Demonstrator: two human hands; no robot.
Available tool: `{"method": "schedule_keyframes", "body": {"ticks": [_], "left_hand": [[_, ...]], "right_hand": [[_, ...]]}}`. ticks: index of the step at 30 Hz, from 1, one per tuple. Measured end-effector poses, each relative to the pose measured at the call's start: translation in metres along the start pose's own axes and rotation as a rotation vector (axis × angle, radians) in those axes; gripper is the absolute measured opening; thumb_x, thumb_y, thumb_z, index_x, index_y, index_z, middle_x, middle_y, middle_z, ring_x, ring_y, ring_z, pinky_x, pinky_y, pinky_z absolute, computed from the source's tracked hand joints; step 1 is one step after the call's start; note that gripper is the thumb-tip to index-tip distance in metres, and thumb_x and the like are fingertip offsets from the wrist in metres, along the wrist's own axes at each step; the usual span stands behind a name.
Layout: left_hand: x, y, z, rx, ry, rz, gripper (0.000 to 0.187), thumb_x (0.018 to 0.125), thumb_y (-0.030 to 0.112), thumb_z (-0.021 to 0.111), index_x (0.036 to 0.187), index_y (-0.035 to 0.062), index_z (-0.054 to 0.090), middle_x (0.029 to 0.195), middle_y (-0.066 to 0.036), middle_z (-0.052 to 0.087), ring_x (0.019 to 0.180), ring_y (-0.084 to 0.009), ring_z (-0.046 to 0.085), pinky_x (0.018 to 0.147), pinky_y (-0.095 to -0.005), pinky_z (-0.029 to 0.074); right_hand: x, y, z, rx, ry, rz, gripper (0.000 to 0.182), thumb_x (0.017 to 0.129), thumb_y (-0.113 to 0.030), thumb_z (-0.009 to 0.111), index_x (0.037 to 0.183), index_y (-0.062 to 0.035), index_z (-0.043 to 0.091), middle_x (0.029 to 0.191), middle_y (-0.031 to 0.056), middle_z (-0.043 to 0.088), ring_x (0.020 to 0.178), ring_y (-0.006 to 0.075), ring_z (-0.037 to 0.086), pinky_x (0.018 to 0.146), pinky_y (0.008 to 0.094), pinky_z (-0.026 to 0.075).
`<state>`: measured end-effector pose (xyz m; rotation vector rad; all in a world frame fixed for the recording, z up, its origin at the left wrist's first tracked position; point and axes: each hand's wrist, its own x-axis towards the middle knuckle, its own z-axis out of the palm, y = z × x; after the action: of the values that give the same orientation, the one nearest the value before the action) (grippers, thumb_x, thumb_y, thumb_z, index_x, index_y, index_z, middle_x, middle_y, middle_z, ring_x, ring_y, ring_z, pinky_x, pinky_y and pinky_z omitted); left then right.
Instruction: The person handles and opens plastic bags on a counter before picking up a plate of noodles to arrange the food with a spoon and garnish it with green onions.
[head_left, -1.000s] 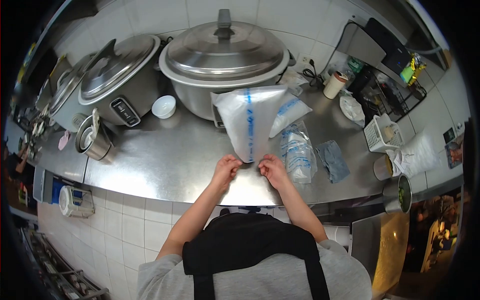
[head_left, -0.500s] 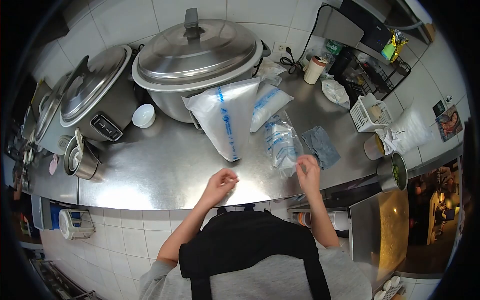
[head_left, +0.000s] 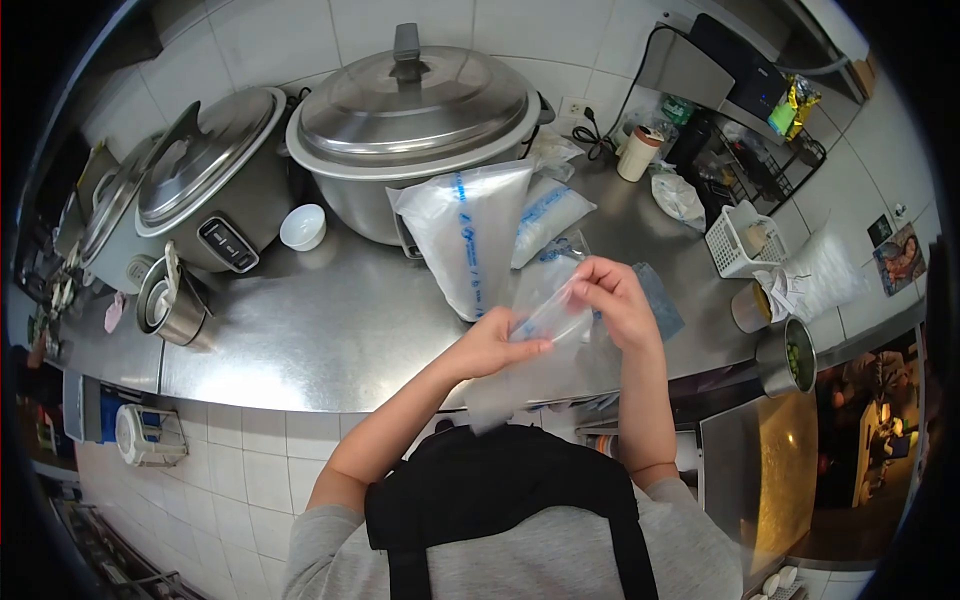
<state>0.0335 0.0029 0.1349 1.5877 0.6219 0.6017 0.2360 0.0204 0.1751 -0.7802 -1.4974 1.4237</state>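
A thin clear plastic bag (head_left: 555, 350) hangs between my hands, above the counter's front edge. My left hand (head_left: 497, 345) pinches it on one side, thumb pointing right. Fingers of my right hand (head_left: 612, 298) close on its upper right edge. Behind it lies a packet of plastic bags with blue print (head_left: 562, 246), partly hidden by the held bag. A large white plastic pouch with a blue stripe (head_left: 466, 230) leans against the big rice cooker, and a smaller blue-printed pouch (head_left: 550, 218) rests beside it. A grey-blue cloth (head_left: 658, 302) lies beyond my right hand.
Large steel-lidded rice cookers (head_left: 415, 110) line the back of the steel counter (head_left: 330, 330). A white bowl (head_left: 303, 228) and a metal container with utensils (head_left: 172, 305) stand left. On the right are a white basket (head_left: 738, 243) and a steel pot with green pieces (head_left: 787, 355).
My right hand has lifted a clear bag from the packet and come left and up. My left hand has moved right and taken hold of the bag too.
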Motion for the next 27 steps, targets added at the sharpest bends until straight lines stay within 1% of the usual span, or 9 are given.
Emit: {"method": "schedule_keyframes", "body": {"ticks": [4,6,8,13,18,22,24,26,27], "left_hand": [[-0.022,-0.017,-0.01,-0.242,0.378,-0.035,0.021,0.08,0.018,0.06,0.088,-0.001,0.06,0.066,-0.001,0.057,0.062,-0.0049,0.048,0.056,-0.0224,0.04],[-0.031,-0.026,-0.014,-0.217,0.491,-0.037,0.02,0.081,0.017,0.059,0.089,-0.0016,0.059,0.067,-0.002,0.057,0.064,-0.0047,0.048,0.056,-0.0227,0.04],[-0.039,-0.034,-0.016,0.058,0.811,0.099,0.019,0.079,0.017,0.059,0.084,-0.0015,0.058,0.06,-0.007,0.057,0.054,-0.0106,0.051,0.051,-0.0269,0.04],[-0.061,-0.014,-0.016,0.514,0.963,-0.002,0.02,0.075,0.018,0.061,0.075,-0.0009,0.054,0.053,-0.017,0.052,0.047,-0.0283,0.051,0.046,-0.0345,0.038],[-0.073,-0.011,-0.021,0.574,1.051,-0.048,0.021,0.074,0.018,0.062,0.072,-0.0006,0.054,0.052,-0.018,0.05,0.048,-0.0326,0.052,0.046,-0.0371,0.039],[-0.092,-0.035,-0.038,0.503,1.192,0.021,0.022,0.072,0.016,0.064,0.082,-0.0008,0.054,0.068,-0.018,0.057,0.061,-0.0316,0.057,0.055,-0.038,0.043],[-0.097,-0.029,-0.039,0.57,1.269,0.068,0.025,0.071,0.016,0.065,0.086,-0.0005,0.054,0.076,-0.017,0.059,0.068,-0.0303,0.058,0.059,-0.038,0.043],[-0.103,0.002,-0.037,1.119,1.471,0.129,0.034,0.069,0.01,0.067,0.097,-0.0007,0.052,0.095,-0.015,0.058,0.083,-0.0234,0.057,0.069,-0.0318,0.044],[-0.106,0.01,-0.032,1.119,1.471,0.126,0.034,0.069,0.01,0.067,0.097,-0.0007,0.052,0.095,-0.015,0.058,0.083,-0.0234,0.057,0.069,-0.0318,0.044]], "right_hand": [[0.005,0.028,0.008,0.137,0.283,0.063,0.017,0.086,-0.018,0.05,0.086,-0.0014,0.056,0.075,0.0035,0.059,0.064,0.0089,0.054,0.06,0.0213,0.043],[-0.004,0.044,0.017,0.138,0.261,0.083,0.021,0.087,-0.021,0.048,0.089,-0.0023,0.056,0.076,0.0038,0.059,0.064,0.0092,0.053,0.058,0.021,0.042],[-0.017,0.062,0.028,0.084,0.073,0.132,0.019,0.087,-0.02,0.048,0.087,-0.0032,0.057,0.077,0.0038,0.058,0.066,0.0089,0.054,0.058,0.0212,0.043],[-0.038,0.066,0.087,-0.006,-0.211,0.113,0.017,0.082,-0.012,0.057,0.092,0.002,0.06,0.079,0.0046,0.06,0.068,0.0094,0.055,0.063,0.0225,0.045],[-0.03,0.061,0.11,0.088,-0.082,0.217,0.014,0.077,-0.006,0.063,0.087,0.0036,0.062,0.077,0.0065,0.062,0.075,0.0123,0.058,0.07,0.0239,0.045],[-0.018,0.07,0.1,0.191,-0.058,0.27,0.006,0.077,-0.004,0.063,0.075,0.0014,0.062,0.067,0.0041,0.059,0.06,0.008,0.053,0.058,0.0199,0.042],[-0.013,0.074,0.093,0.162,-0.113,0.251,0.015,0.077,-0.012,0.065,0.069,-0.0005,0.06,0.061,-0.0001,0.055,0.056,0.0056,0.047,0.052,0.0199,0.038],[-0.009,0.078,0.092,0.165,-0.117,0.244,0.017,0.076,-0.013,0.066,0.066,-0.0025,0.057,0.058,-0.0016,0.051,0.054,0.0047,0.045,0.05,0.0204,0.035],[-0.007,0.077,0.092,0.068,-0.15,0.233,0.017,0.077,-0.013,0.066,0.066,-0.0024,0.057,0.058,-0.0014,0.052,0.053,0.0048,0.045,0.05,0.0204,0.035]]}}
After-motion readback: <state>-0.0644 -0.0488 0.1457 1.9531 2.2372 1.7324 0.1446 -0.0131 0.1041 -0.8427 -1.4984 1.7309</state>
